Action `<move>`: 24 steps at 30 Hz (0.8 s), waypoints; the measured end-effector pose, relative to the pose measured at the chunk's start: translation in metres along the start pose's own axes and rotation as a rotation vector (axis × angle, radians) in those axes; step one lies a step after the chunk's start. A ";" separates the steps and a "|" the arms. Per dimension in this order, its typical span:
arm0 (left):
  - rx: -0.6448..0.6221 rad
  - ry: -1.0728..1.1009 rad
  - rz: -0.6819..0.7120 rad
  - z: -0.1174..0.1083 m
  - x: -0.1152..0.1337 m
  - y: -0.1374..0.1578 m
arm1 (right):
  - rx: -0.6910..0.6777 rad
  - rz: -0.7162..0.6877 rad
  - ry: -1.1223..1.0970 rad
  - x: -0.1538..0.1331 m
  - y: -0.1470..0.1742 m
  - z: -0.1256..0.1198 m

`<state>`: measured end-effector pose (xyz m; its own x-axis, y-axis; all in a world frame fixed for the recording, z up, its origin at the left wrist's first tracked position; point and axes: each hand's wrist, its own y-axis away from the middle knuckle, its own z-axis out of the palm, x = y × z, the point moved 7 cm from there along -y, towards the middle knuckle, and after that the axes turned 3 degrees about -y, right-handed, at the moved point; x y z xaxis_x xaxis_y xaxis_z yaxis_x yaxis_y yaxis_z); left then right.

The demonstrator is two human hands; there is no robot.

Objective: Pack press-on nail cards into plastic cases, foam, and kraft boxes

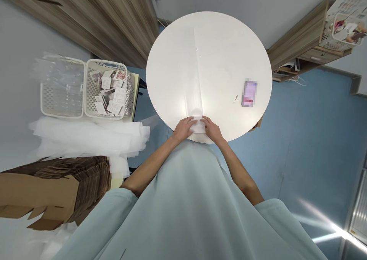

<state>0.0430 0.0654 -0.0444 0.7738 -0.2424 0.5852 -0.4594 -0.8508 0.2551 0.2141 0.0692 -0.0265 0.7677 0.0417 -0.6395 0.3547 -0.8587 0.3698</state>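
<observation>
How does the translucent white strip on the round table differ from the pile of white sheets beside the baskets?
The translucent white strip runs lengthwise over the round white table; the layered pile of white sheets lies off it, at left. The strip has the left hand and right hand at its near end; no hand touches the pile. The strip looks thin, the pile thick. Both are whitish.

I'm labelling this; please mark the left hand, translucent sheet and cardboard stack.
Left hand [184,128]: head view, back of the hand.
Translucent sheet [193,78]: head view, middle of its length.
Cardboard stack [56,191]: head view, broad panel.
</observation>
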 end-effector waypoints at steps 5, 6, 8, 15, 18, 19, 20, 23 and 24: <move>0.041 0.042 -0.053 -0.001 -0.005 0.000 | 0.061 -0.027 -0.191 0.017 -0.010 -0.001; 0.052 0.055 -0.068 -0.002 -0.007 0.000 | 0.068 -0.032 -0.230 0.021 -0.012 -0.001; 0.068 0.098 -0.101 -0.002 -0.012 0.000 | 0.075 -0.042 -0.289 0.026 -0.018 -0.002; 0.247 0.375 -0.437 -0.009 -0.039 -0.008 | 0.122 0.008 -0.292 0.019 -0.039 -0.008; 0.304 0.466 -0.624 -0.010 -0.051 -0.014 | 0.145 0.105 -0.234 0.017 -0.049 -0.009; 0.320 0.481 -0.666 -0.011 -0.053 -0.016 | 0.149 0.134 -0.213 0.018 -0.053 -0.010; 0.337 0.486 -0.697 -0.011 -0.055 -0.019 | 0.152 0.160 -0.193 0.018 -0.057 -0.010; 0.376 0.464 -0.737 -0.011 -0.058 -0.026 | 0.163 0.234 -0.149 0.022 -0.068 -0.010; 0.384 0.448 -0.741 -0.011 -0.058 -0.029 | 0.165 0.266 -0.141 0.023 -0.070 -0.010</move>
<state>0.0059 0.1091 -0.0771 0.5351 0.5550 0.6370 0.3190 -0.8309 0.4560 0.2127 0.1356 -0.0604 0.7365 -0.2556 -0.6263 0.0520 -0.9017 0.4292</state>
